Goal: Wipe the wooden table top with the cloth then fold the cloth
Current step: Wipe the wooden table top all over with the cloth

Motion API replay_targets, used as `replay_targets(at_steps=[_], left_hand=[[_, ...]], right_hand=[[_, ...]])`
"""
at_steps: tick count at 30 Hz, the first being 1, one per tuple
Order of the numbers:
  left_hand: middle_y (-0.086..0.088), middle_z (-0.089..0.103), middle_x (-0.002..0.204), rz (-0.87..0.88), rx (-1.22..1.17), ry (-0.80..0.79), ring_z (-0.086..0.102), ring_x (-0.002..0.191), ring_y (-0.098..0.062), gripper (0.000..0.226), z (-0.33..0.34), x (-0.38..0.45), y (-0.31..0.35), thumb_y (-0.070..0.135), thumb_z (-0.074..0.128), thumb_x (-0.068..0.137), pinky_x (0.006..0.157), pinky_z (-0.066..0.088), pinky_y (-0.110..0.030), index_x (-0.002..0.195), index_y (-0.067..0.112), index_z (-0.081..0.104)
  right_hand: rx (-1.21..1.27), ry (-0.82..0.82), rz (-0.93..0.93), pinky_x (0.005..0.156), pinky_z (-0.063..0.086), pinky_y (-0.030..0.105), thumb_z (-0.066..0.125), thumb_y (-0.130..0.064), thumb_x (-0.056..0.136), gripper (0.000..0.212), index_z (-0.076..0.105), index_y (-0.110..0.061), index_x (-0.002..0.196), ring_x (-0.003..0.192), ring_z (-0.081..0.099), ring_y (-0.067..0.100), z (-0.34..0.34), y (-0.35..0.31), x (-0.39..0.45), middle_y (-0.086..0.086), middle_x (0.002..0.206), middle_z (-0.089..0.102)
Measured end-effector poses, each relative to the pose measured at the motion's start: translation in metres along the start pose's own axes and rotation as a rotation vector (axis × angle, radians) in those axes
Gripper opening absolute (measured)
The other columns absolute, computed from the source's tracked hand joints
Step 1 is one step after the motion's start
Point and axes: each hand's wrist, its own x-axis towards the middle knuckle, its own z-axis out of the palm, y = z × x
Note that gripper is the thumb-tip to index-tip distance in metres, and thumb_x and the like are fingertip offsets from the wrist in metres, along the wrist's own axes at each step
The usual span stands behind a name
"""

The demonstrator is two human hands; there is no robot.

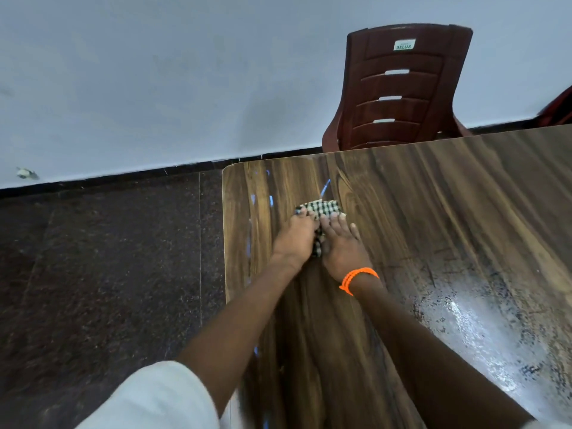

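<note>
Item 1: cloth (pixel 320 209), checked black/white woven fabric, bunched and partly folded, small. Lay on the bench (pixel 433 212) near its far left corner, mostly covered by both hands. Visible part was a rumpled band at the fingertips plus a narrow strip showing in the gap betw. the hands. Long axis could not be told with so much of it covered; the strip ran toward and away from the person.

Item 2: bench, wood-grain laminate, dark brown w/ lighter streaks, grain running roughly near-to-far. Rounded corner, thin pale edge. Near right area carried a glossy glare patch w/ dark speckled scuffs. Faint blue reflections along the left side.

Item 3: left hand (pixel 294 239), palm down on the cloth, fingers straight and close together, pressing flat. White sleeve (pixel 161 397) at the upper arm.

Item 4: right hand (pixel 342 243), palm down just beside the left, touching it or nearly so, fingers straight, slightly spread, pressing the cloth. Orange beaded wristband (pixel 357 278) on the wrist.

Item 5: plastic chair (pixel 399 88), maroon, slatted back w/ horizontal slots, white label near the top. Stood at the far side of the bench.

Item 6: floor (pixel 108 258), dark speckled stone tiles. Wall (pixel 185 72), pale blue-grey, black skirting.
</note>
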Motion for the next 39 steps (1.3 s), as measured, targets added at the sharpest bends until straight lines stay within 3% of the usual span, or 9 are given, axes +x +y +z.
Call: replay_targets(at_steps=[5,8,11,16,21,27,32,35,39], left_hand=[[-0.011,0.046,0.143,0.044,0.109,-0.058,0.055,0.125,-0.029,0.036,-0.008,-0.047,-0.028,0.016,0.043,0.100,0.102,0.046,-0.036,0.136,0.014,0.048],[-0.008,0.027,0.159,0.128,0.144,-0.114,0.031,0.145,-0.025,0.048,0.006,-0.074,-0.029,0.011,0.038,0.100,0.111,0.039,-0.037,0.148,0.016,0.034],[-0.005,0.022,0.162,0.234,0.165,-0.138,0.016,0.151,-0.022,0.051,0.016,-0.072,-0.010,0.005,0.035,0.099,0.113,0.037,-0.039,0.150,0.014,0.033],[-0.012,0.024,0.160,0.197,0.154,-0.150,0.045,0.137,-0.028,0.047,0.029,-0.030,0.034,0.008,0.041,0.100,0.104,0.047,-0.042,0.146,0.012,0.037],[-0.013,0.033,0.155,0.164,0.115,-0.102,0.057,0.122,-0.034,0.042,0.024,0.038,0.050,0.008,0.045,0.099,0.099,0.050,-0.043,0.141,0.009,0.042],[-0.015,0.049,0.142,0.091,0.071,-0.041,0.058,0.119,-0.034,0.032,0.000,0.082,0.021,0.020,0.041,0.102,0.101,0.048,-0.039,0.131,0.010,0.054],[-0.011,0.059,0.125,0.043,0.118,-0.016,0.064,0.106,-0.033,0.024,-0.016,0.061,-0.010,0.014,0.045,0.098,0.092,0.052,-0.040,0.118,0.012,0.059],[-0.007,0.050,0.141,0.026,0.140,-0.057,0.058,0.120,-0.028,0.031,-0.010,0.035,-0.021,0.018,0.042,0.100,0.099,0.047,-0.036,0.130,0.014,0.052],[-0.002,0.029,0.160,0.123,0.113,-0.114,0.034,0.145,-0.019,0.047,0.012,0.011,-0.014,0.018,0.039,0.101,0.113,0.036,-0.033,0.148,0.021,0.038]], right_hand=[[0.016,-0.014,-0.084,0.124,0.004,0.040,0.037,-0.026,0.100,0.059,0.018,-0.016,0.155,0.152,0.008,0.024,0.013,-0.036,-0.037,0.008,0.163,0.018],[0.011,0.014,-0.083,0.123,0.012,0.041,0.041,-0.029,0.098,0.057,0.029,-0.017,0.153,0.150,0.020,0.022,0.015,-0.032,-0.074,0.007,0.159,0.030],[0.025,0.066,-0.036,0.119,0.019,0.041,0.043,-0.032,0.095,0.055,0.042,-0.016,0.148,0.145,0.033,0.019,0.010,-0.010,-0.097,0.004,0.152,0.043],[-0.051,0.102,0.014,0.120,0.023,0.043,0.033,-0.035,0.096,0.057,0.044,-0.009,0.145,0.143,0.037,0.024,-0.007,0.038,-0.077,0.011,0.149,0.046],[-0.029,0.058,0.098,0.122,0.003,0.037,0.038,-0.031,0.102,0.056,0.024,-0.014,0.154,0.151,0.014,0.019,-0.015,0.069,-0.008,0.007,0.161,0.024],[0.026,0.022,0.062,0.121,0.001,0.038,0.033,-0.026,0.103,0.056,0.018,-0.012,0.155,0.152,0.006,0.022,-0.018,0.046,0.059,0.009,0.164,0.015],[0.026,0.015,-0.077,0.123,0.000,0.037,0.033,-0.026,0.102,0.058,0.015,-0.011,0.155,0.152,0.004,0.021,-0.009,0.012,0.056,0.009,0.164,0.014],[0.060,0.034,-0.145,0.123,-0.001,0.035,0.035,-0.028,0.102,0.058,0.020,-0.013,0.155,0.152,0.006,0.019,-0.003,0.003,0.028,0.005,0.163,0.020],[0.038,0.096,-0.120,0.123,0.010,0.037,0.046,-0.028,0.099,0.055,0.035,-0.013,0.151,0.149,0.022,0.018,0.001,0.018,-0.010,0.006,0.156,0.036]])
